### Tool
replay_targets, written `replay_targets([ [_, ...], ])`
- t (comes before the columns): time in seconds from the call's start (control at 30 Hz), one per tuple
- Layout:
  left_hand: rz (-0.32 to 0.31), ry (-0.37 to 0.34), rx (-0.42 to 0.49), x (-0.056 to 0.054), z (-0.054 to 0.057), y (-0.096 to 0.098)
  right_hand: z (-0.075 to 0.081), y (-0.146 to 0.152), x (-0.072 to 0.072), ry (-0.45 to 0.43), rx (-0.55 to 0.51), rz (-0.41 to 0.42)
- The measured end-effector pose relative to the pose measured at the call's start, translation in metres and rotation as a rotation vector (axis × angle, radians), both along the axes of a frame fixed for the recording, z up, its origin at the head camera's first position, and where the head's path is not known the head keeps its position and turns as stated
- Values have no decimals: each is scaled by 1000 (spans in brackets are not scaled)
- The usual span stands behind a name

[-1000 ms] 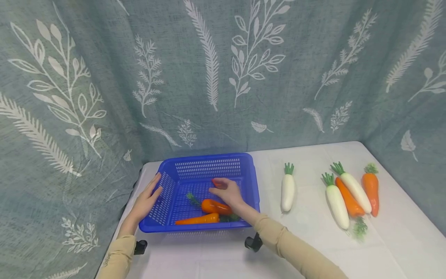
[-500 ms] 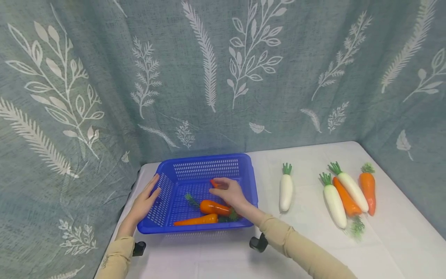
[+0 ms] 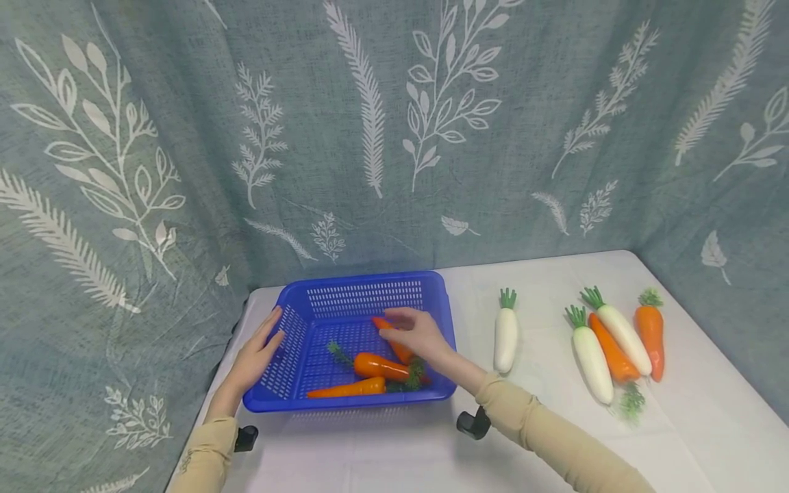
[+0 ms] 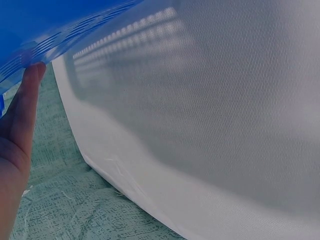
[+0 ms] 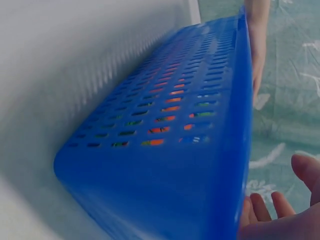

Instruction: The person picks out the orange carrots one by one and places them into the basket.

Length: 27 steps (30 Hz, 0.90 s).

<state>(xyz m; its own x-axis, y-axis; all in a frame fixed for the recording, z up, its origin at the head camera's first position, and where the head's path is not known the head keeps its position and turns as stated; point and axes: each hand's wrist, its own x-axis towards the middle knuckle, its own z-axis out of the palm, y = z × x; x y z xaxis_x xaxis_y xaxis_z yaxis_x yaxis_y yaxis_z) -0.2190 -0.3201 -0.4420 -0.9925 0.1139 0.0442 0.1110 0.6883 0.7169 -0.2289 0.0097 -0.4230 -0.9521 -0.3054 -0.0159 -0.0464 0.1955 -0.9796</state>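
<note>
A blue plastic basket (image 3: 353, 405) with slotted walls stands on the white table. My left hand (image 3: 249, 363) rests against its left side with straight fingers; in the left wrist view the fingertips (image 4: 35, 70) meet the slotted wall. Over the basket's right part is my right hand (image 3: 422, 339), its fingers loosely bent and apart, with thumb and fingers spread in the right wrist view. Beside that thumb lies an orange carrot (image 3: 403, 354), partly covered by the hand. In front of it are a second carrot (image 3: 379, 368) with a green top and a third carrot (image 3: 348, 388).
One white radish (image 3: 507, 339) with a green top lies right of the basket. Farther right are two more radishes (image 3: 593, 363) (image 3: 625, 337), with a carrot (image 3: 610, 346) between them and another carrot (image 3: 650, 335) beside. A grey-green leaf-patterned curtain (image 3: 394, 137) hangs behind.
My right hand has loosened and drawn back slightly to the right, leaving the carrot it held lying in the basket, now more visible. The left hand stays at the basket's side.
</note>
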Motion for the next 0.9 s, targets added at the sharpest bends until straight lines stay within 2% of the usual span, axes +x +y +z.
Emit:
replay_targets([
  [0.3, -1, -3, -2, 0, 0, -1, 1, 18, -1, 26, -20, -18],
  [0.53, -4, -3, 8, 0, -1, -2, 7, 38, 0, 118, -36, -60],
  [0.73, -7, 0, 8, -1, 0, -2, 7, 58, -5, 118, -37, -90],
  [0.9, -5, 0, 5, -1, 0, -1, 7, 78, -6, 127, 5, -107],
])
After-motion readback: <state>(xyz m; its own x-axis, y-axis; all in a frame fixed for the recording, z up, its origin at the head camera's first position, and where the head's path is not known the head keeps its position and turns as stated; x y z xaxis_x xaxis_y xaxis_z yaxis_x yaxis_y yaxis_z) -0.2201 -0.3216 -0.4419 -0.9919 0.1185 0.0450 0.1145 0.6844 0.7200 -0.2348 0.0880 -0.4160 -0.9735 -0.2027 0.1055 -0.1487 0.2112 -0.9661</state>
